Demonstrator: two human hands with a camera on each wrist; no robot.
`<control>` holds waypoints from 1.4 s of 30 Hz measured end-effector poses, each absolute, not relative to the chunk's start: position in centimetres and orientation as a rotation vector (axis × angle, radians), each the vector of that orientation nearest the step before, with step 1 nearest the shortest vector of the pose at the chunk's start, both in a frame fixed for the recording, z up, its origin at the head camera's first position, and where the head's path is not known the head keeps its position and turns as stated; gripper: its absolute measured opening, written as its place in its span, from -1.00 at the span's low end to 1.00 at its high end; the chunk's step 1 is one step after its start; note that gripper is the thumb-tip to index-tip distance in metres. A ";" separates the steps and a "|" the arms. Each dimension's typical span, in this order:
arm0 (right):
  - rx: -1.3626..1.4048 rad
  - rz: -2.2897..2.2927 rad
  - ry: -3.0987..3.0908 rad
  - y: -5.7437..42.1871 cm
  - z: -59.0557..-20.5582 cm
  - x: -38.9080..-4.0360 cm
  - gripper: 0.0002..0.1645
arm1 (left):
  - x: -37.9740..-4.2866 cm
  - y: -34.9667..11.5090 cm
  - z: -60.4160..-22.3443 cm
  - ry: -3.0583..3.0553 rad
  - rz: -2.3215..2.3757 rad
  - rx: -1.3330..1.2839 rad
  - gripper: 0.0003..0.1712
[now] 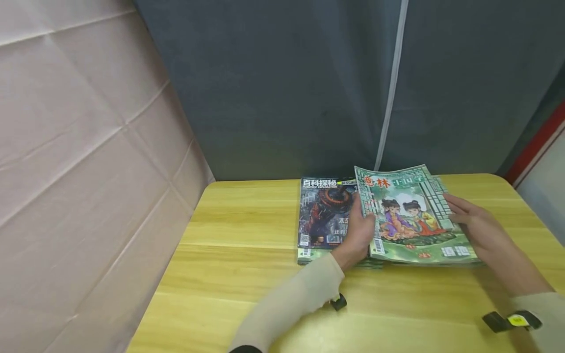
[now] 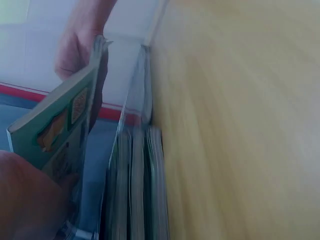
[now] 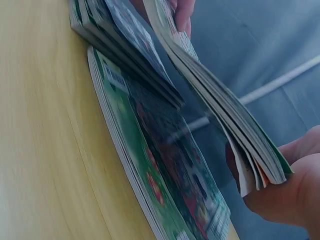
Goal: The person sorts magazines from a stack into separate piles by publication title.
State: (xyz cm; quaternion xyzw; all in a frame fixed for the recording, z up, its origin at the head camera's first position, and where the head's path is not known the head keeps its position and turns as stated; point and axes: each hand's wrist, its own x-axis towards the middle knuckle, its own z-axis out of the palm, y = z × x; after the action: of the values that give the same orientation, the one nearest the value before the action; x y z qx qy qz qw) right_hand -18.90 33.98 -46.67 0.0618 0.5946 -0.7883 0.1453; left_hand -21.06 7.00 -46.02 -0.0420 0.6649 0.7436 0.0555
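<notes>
Both hands hold a green magazine [image 1: 415,220] with two cartoon figures on its cover, tilted above the table. At its left edge my left hand [image 1: 359,228] grips it, thumb on the cover side. My right hand [image 1: 476,225] pinches the opposite edge; in the right wrist view the loose page ends fan slightly between thumb and fingers. Below it, another green magazine [image 3: 125,135] lies flat, mostly hidden from the head view. Left of that is a stack of magazines [image 2: 135,185], topped by a dark-covered science magazine [image 1: 322,211] that my left hand partly overlaps.
The magazines are near the back edge of a light wooden table [image 1: 238,235]. A dark grey curtain [image 1: 282,98] with a pale strip hangs behind. A pinkish-white cloth wall [image 1: 88,171] borders the left side, and a red-edged panel [image 1: 540,142] is at the right.
</notes>
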 end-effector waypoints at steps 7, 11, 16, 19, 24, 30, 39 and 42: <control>0.158 -2.309 1.671 36.4 -47.3 -17.8 -0.13 | -20.1 9.7 -45.8 1.953 2.247 -0.212 0.01; 0.158 -2.314 1.669 37.4 -47.5 -17.7 -0.20 | -19.8 10.8 -46.0 1.952 2.241 -0.221 0.08; 0.173 -2.294 1.704 38.2 -48.1 -17.7 -0.12 | -19.5 11.9 -46.4 1.949 2.243 -0.266 0.08; 0.154 -2.291 1.722 38.6 -48.4 -17.7 -0.08 | -19.4 12.2 -46.6 1.947 2.212 -0.287 0.09; 0.159 -2.278 1.741 38.9 -48.7 -17.7 -0.08 | -19.4 12.7 -46.9 1.955 2.189 -0.295 0.08; 0.163 -2.273 1.724 39.3 -49.2 -17.7 -0.12 | -19.3 13.0 -47.1 1.953 2.203 -0.301 0.11; 0.125 -2.252 1.757 39.8 -50.0 -17.9 -0.28 | -19.3 13.0 -46.9 1.935 2.173 -0.315 0.13; 0.130 -2.238 1.774 39.8 -50.0 -17.9 -0.26 | -19.5 12.8 -46.5 1.921 2.156 -0.321 0.09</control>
State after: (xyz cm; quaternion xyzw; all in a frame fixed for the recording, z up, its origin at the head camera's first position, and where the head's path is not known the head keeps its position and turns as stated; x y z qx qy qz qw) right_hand -17.90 39.80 -50.01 0.0449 0.6145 -0.7750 0.1408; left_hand -19.52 12.82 -46.55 -0.1097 0.6565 0.7369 0.1181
